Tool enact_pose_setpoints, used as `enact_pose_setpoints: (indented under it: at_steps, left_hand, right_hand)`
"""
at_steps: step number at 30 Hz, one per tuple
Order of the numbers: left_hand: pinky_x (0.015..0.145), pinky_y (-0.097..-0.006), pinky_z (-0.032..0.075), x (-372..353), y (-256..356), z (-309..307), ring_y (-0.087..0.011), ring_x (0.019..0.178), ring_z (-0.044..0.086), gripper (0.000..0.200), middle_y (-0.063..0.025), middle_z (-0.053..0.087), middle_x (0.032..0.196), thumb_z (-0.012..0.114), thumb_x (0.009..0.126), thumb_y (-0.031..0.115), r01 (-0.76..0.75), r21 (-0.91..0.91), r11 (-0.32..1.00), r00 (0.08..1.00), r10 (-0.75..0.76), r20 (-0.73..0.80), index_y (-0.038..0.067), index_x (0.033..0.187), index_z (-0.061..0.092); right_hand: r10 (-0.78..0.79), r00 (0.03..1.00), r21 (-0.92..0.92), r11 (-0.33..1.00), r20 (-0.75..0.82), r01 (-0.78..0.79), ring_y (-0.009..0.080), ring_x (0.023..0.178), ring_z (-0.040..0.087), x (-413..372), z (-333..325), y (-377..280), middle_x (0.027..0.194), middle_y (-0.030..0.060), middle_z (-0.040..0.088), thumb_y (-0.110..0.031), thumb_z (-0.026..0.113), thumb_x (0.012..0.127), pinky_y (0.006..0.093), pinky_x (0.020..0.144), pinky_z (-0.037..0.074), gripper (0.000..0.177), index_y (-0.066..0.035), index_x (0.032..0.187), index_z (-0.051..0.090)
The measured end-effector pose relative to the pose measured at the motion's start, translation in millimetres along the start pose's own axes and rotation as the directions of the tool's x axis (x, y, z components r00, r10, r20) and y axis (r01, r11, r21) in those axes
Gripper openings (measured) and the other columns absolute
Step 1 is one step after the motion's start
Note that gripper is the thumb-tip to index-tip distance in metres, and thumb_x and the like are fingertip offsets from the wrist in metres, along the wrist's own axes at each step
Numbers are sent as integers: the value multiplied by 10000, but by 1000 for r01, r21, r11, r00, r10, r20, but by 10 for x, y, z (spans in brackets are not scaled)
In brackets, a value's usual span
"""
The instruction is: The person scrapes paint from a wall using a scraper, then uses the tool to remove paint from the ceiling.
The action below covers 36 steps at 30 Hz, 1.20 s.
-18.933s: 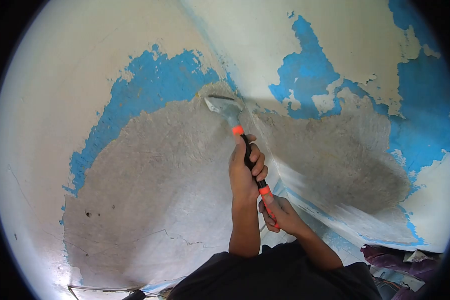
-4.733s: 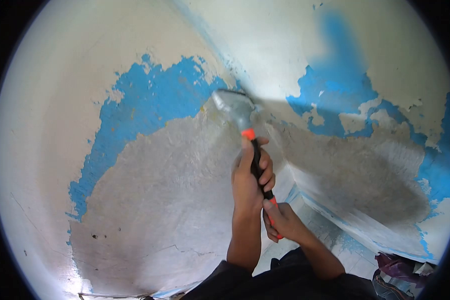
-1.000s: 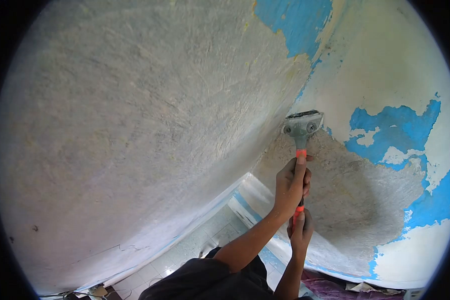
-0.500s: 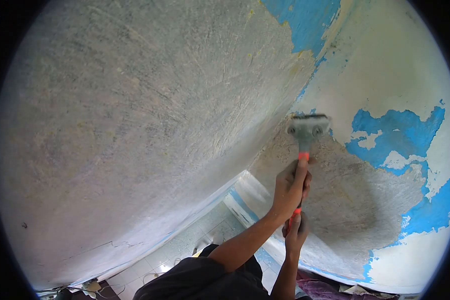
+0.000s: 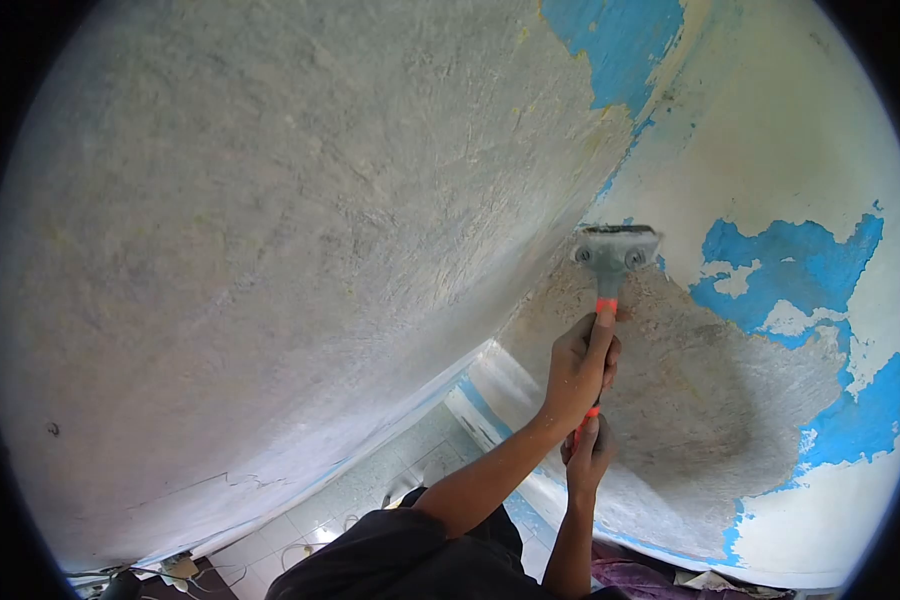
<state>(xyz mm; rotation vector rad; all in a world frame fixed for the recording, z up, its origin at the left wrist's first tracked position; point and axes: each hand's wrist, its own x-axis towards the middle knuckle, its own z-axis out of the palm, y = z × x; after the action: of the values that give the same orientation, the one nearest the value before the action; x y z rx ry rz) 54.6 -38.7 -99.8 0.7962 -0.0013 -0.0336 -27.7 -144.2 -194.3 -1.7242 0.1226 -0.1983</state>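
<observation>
Just above the left hand [image 5: 580,368], the scraper [image 5: 612,258] presses its blade on the wall [image 5: 730,400] at the edge of the cream paint [image 5: 770,150]. Both hands are closed round the handle, right hand [image 5: 590,455] lowest. It looks light and stiff, best held by that grippy handle. Seconds earlier it worked left of the corner [image 5: 527,300]; now it's right of it.
</observation>
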Motion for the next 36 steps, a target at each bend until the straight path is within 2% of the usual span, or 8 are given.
enact_pose_setpoints:
  at_steps: [4, 7, 10, 12, 15, 25, 33, 36]
  left_hand:
    - [465, -211, 348, 17, -32, -44, -44, 490, 409, 522, 28, 434, 656, 472, 997, 490, 25, -4, 1000, 999, -25, 34, -1, 1143, 569]
    - [464, -214, 348, 65, -10, -33, -46, 489, 408, 529, 28, 433, 656, 471, 996, 497, 4, -19, 1000, 1000, -4, 23, -1, 1143, 569]
    - [455, -211, 343, 10, -51, -20, -41, 484, 407, 508, 31, 434, 653, 476, 997, 484, 34, -41, 999, 999, -33, 31, 4, 1127, 579]
    - [437, -202, 336, 17, -41, -16, -30, 473, 406, 459, 37, 439, 646, 494, 1001, 445, 35, -70, 997, 999, -33, 32, 9, 1098, 599]
    - [465, -214, 343, 64, 36, -30, -49, 491, 407, 521, 29, 428, 659, 467, 996, 500, 1, -2, 1000, 1000, -1, 16, 10, 1139, 570]
    - [465, -211, 340, 56, -70, -35, -49, 497, 405, 535, 28, 423, 661, 466, 993, 512, 34, -56, 998, 999, -33, 17, 6, 1139, 561]
    - [468, -217, 354, 73, 121, 32, -48, 501, 405, 574, 24, 426, 666, 466, 987, 528, -6, -19, 1000, 999, 6, 32, -13, 1162, 550]
    - [475, -215, 352, 52, -39, 20, -52, 498, 398, 574, 24, 421, 664, 456, 990, 531, 14, -34, 999, 999, -13, 35, -8, 1161, 551]
  right_hand:
    - [22, 1000, -4, 1000, -1, -22, 62, 433, 425, 31, 21, -54, 571, -6, 454, -391, 462, 1013, 230, 392, 295, 430, 5, 889, 578]
    - [11, 1000, -56, 998, 5, -11, 43, 435, 384, 63, 2, -75, 603, -9, 449, -442, 426, 1021, 204, 380, 282, 445, -42, 848, 518]
    - [-6, 1000, -18, 1000, -2, 6, 60, 434, 427, -21, -51, -17, 574, -4, 463, -387, 465, 1012, 223, 398, 300, 434, 17, 926, 596]
    - [0, 1000, -53, 999, -3, 0, 60, 435, 427, 53, -25, -79, 575, -1, 468, -381, 463, 1013, 224, 399, 301, 428, 16, 913, 588]
    - [21, 999, -28, 999, -25, -22, 59, 434, 426, 60, 19, -33, 569, -3, 468, -373, 461, 1013, 227, 400, 303, 421, 14, 907, 589]
    - [0, 1000, -95, 995, -4, -1, 58, 435, 428, 94, -110, 3, 557, -10, 465, -352, 470, 1010, 225, 410, 305, 407, 23, 964, 622]
    - [9, 1000, -19, 1000, -24, -9, 54, 444, 426, 119, 3, -37, 573, -17, 467, -365, 480, 1007, 222, 407, 311, 418, 26, 975, 623]
    - [23, 1000, -31, 999, -22, -23, 54, 442, 420, 79, -114, 0, 576, -19, 463, -365, 477, 1008, 225, 408, 313, 419, 26, 981, 626]
